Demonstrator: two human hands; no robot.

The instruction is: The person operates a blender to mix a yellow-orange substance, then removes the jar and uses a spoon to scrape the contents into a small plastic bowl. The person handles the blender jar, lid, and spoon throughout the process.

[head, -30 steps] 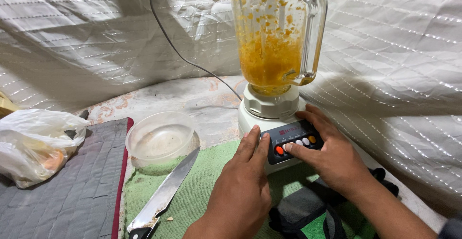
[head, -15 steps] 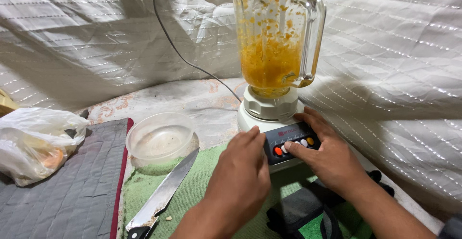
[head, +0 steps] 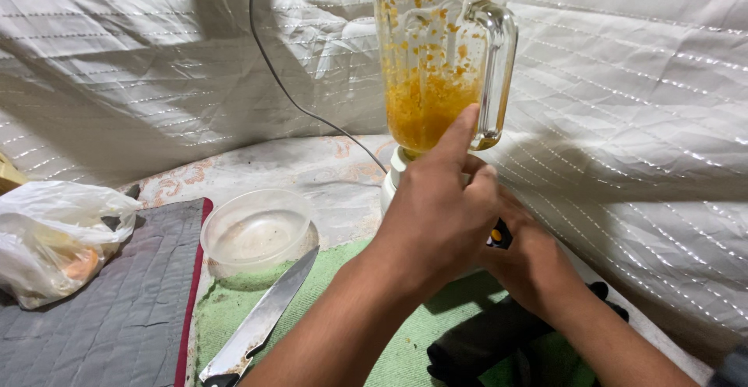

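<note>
The blender (head: 436,83) is standing on the green towel (head: 327,301) against the quilted white backdrop, its clear jar holding orange pulp. The left hand (head: 440,208) is hovering in front of its white base, fingers loosely curled, thumb pointing up at the jar, gripping nothing. The right hand (head: 530,258) is lying just behind and below it, against the button panel; whether its fingers are pressing cannot be told. A clear plastic bowl (head: 257,231) and a knife (head: 261,321) are lying to the left, a plastic bag (head: 54,235) farther out.
</note>
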